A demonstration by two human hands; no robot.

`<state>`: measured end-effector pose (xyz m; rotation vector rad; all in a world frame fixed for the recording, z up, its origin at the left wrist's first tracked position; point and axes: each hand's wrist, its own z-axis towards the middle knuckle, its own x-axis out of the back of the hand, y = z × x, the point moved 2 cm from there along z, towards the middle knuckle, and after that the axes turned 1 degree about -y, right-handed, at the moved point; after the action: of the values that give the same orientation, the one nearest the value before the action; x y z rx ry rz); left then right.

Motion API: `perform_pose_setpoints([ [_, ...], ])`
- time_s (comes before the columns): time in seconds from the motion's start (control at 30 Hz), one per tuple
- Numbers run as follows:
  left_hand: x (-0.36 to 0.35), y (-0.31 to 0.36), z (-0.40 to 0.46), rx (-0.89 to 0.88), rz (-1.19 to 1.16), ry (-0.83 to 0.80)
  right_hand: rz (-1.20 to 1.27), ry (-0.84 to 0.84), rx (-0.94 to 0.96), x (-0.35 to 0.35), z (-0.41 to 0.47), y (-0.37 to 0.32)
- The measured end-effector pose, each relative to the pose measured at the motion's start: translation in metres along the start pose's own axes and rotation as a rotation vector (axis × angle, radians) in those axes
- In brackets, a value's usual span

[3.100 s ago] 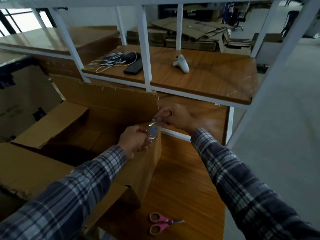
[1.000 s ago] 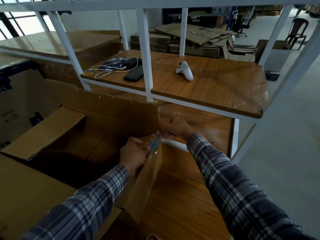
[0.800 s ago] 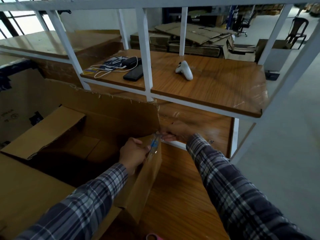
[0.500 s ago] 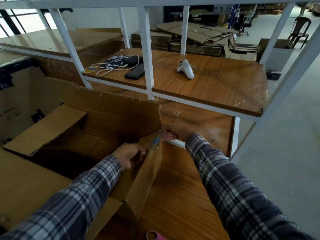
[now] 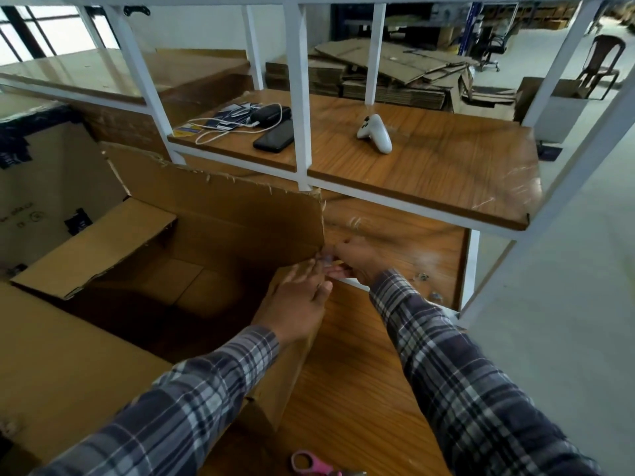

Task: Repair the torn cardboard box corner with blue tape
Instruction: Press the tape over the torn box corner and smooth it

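Observation:
A large open cardboard box (image 5: 220, 218) stands on the wooden table (image 5: 357, 383), its torn corner at the right. My left hand (image 5: 295, 304) lies flat with fingers spread over the top of that corner. My right hand (image 5: 357, 259) is just behind the corner, its fingertips pressed against the outer side. A small glint of tape (image 5: 326, 259) shows between the two hands; most of it is hidden under my fingers.
Pink-handled scissors (image 5: 309, 463) lie at the table's front edge. On the shelf (image 5: 446, 173) above are a white controller (image 5: 376, 132), a black phone (image 5: 275, 135) and cables. White frame posts (image 5: 299, 97) rise behind the box. Flattened cardboard is stacked farther back.
My left hand has moved from inside the box up onto the corner and flattened out. The blue tape strip seen before is now mostly covered. My right hand has stayed behind the corner.

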<state>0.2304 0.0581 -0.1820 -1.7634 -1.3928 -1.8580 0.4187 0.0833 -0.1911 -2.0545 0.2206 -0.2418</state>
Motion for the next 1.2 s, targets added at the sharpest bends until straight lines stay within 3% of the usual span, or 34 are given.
perform_pose_setpoints([
  [0.23, 0.008, -0.004, -0.037, 0.044, 0.021, 0.129, 0.062, 0.054, 0.035, -0.002, 0.001, 0.008],
  [0.47, 0.04, 0.006, -0.003, 0.026, 0.231, 0.355, 0.092, -0.07, 0.099, 0.005, -0.008, 0.009],
  [0.67, 0.036, 0.016, 0.02, 0.105, 0.176, 0.336, 0.088, -0.134, 0.215, 0.009, -0.007, 0.018],
  [1.07, 0.029, 0.013, 0.02, 0.089, 0.24, 0.372, 0.047, 0.147, 0.462, -0.006, 0.001, 0.039],
  [1.2, 0.026, 0.012, 0.021, 0.07, 0.219, 0.37, -0.346, 0.397, 0.864, 0.002, -0.016, 0.038],
])
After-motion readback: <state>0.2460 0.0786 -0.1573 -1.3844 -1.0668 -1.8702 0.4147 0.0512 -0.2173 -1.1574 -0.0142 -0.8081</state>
